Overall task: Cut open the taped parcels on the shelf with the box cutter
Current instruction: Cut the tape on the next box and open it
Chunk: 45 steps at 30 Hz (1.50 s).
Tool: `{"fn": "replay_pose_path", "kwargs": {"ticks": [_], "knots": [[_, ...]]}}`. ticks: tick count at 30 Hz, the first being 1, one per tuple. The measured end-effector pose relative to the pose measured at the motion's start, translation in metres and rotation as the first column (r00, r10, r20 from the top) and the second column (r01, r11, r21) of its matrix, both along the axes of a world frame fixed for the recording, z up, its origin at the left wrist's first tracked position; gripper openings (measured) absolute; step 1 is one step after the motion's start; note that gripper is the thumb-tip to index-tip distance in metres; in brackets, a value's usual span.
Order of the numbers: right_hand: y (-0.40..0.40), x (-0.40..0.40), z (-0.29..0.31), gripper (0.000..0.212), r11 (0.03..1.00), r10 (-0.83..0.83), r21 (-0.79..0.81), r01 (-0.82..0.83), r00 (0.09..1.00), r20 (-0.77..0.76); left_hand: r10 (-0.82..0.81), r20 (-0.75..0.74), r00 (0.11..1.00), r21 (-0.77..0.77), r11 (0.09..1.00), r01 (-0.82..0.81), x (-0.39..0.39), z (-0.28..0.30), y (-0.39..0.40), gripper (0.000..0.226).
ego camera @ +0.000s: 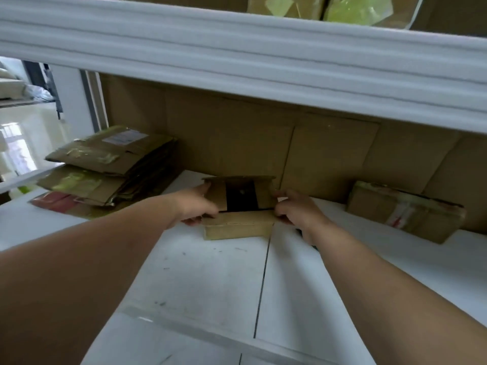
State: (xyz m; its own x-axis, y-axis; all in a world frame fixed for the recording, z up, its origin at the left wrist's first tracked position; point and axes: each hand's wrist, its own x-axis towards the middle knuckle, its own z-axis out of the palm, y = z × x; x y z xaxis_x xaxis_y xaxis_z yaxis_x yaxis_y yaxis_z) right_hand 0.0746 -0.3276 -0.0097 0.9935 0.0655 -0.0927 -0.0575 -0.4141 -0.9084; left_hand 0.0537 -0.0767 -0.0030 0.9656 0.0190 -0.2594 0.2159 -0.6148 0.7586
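Where 2 hands meet: 1 opened parcel [238, 206], 1 taped parcel [403, 210], 1 flattened stack [105, 164].

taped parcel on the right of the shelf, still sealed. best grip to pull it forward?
Probably by its two short ends, coming from the front. The taped parcel lies flat and long across the white shelf, back against the cardboard wall, so only the front and ends are reachable. Both hands are busy on the opened box.
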Motion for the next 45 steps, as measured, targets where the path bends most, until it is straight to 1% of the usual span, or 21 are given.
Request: {"fn": "replay_pose_path", "kwargs": {"ticks": [2,7,9,11,12,13,15,17,19,20,22,25,29,31,33,36,38,40,42,43,45], "knots": [[0.013,-0.009,0.000,0.039,0.999,-0.006,-0.053,0.006,1.000,0.000,-0.024,0.007,1.000,0.038,0.999,0.024,-0.006,0.002,0.010,0.082],[0.043,-0.028,-0.009,0.050,0.929,-0.022,-0.368,0.036,0.999,0.043,-0.031,0.004,1.000,0.156,0.987,0.030,-0.019,-0.006,0.016,0.088],[0.055,-0.033,-0.010,0.058,0.861,-0.048,-0.499,0.094,0.993,0.104,0.004,0.063,0.998,0.207,0.978,-0.017,-0.021,-0.010,0.014,0.092],[0.063,-0.035,-0.010,0.078,0.779,-0.079,-0.611,0.142,0.988,0.129,0.017,0.137,0.990,0.310,0.949,-0.059,-0.022,-0.013,0.011,0.094],[0.065,-0.035,-0.010,0.083,0.744,-0.093,-0.649,0.161,0.986,0.138,0.011,0.162,0.987,0.358,0.931,-0.069,-0.021,-0.014,0.009,0.093],[0.066,-0.036,-0.009,0.083,0.721,-0.095,-0.672,0.169,0.985,0.146,-0.001,0.175,0.985,0.395,0.916,-0.069,-0.021,-0.015,0.008,0.091],[0.066,-0.037,-0.008,0.069,0.714,-0.070,-0.682,0.156,0.986,0.153,-0.021,0.181,0.983,0.434,0.899,-0.061,-0.020,-0.015,0.008,0.083],[0.061,-0.037,-0.008,0.043,0.781,-0.062,-0.608,0.142,0.987,0.151,-0.021,0.200,0.980,0.411,0.909,-0.064,-0.020,-0.015,0.012,0.071],[0.054,-0.036,-0.008,0.025,0.891,-0.097,-0.431,0.146,0.986,0.133,-0.005,0.229,0.973,0.325,0.943,-0.072,-0.020,-0.016,0.015,0.053],[0.050,-0.035,-0.007,0.023,0.934,-0.132,-0.317,0.163,0.984,0.116,0.009,0.235,0.972,0.270,0.960,-0.074,-0.021,-0.016,0.016,0.044],[0.044,-0.036,-0.006,0.027,0.969,-0.209,-0.127,0.213,0.977,0.043,0.031,0.234,0.972,0.183,0.980,-0.076,-0.023,-0.013,0.016,0.035],[0.040,-0.040,-0.008,0.037,0.966,-0.255,0.018,0.256,0.966,-0.036,0.092,0.231,0.969,0.121,0.985,-0.122,-0.025,-0.011,0.014,0.036],[0.038,-0.040,-0.018,0.054,0.980,-0.197,0.034,0.198,0.980,-0.021,0.301,0.120,0.946,-0.076,0.953,-0.293,-0.027,-0.010,0.010,0.040],[0.035,-0.039,-0.023,0.064,0.985,-0.141,0.090,0.147,0.988,-0.067,0.340,0.087,0.936,-0.126,0.936,-0.328,-0.030,-0.010,0.011,0.044],[0.029,-0.039,-0.027,0.065,0.980,-0.077,0.172,0.098,0.989,-0.127,0.348,0.056,0.936,-0.158,0.929,-0.336,-0.033,-0.009,0.012,0.048],[0.020,-0.037,-0.029,0.060,0.948,0.008,0.314,0.057,0.979,-0.202,0.373,0.019,0.928,-0.205,0.910,-0.361,-0.035,-0.004,0.014,0.056],[0.015,-0.037,-0.028,0.058,0.931,0.056,0.364,0.029,0.974,-0.219,0.400,0.025,0.916,-0.230,0.894,-0.385,-0.036,0.002,0.014,0.064],[0.011,-0.038,-0.025,0.050,0.933,0.089,0.359,-0.010,0.975,-0.204,0.424,0.034,0.905,-0.244,0.882,-0.404,-0.038,0.008,0.015,0.074],[0.008,-0.038,-0.022,0.031,0.953,0.073,0.302,-0.023,0.986,-0.152,0.429,0.014,0.903,-0.288,0.867,-0.407,-0.040,0.015,0.018,0.080],[0.008,-0.038,-0.021,0.024,0.964,0.041,0.266,-0.006,0.991,-0.124,0.421,-0.002,0.907,-0.323,0.858,-0.399,-0.040,0.017,0.019,0.078],[0.005,-0.038,-0.021,0.020,0.971,-0.045,0.231,0.064,0.995,-0.088,0.383,-0.004,0.924,-0.366,0.859,-0.358,-0.043,0.020,0.022,0.060]]}}
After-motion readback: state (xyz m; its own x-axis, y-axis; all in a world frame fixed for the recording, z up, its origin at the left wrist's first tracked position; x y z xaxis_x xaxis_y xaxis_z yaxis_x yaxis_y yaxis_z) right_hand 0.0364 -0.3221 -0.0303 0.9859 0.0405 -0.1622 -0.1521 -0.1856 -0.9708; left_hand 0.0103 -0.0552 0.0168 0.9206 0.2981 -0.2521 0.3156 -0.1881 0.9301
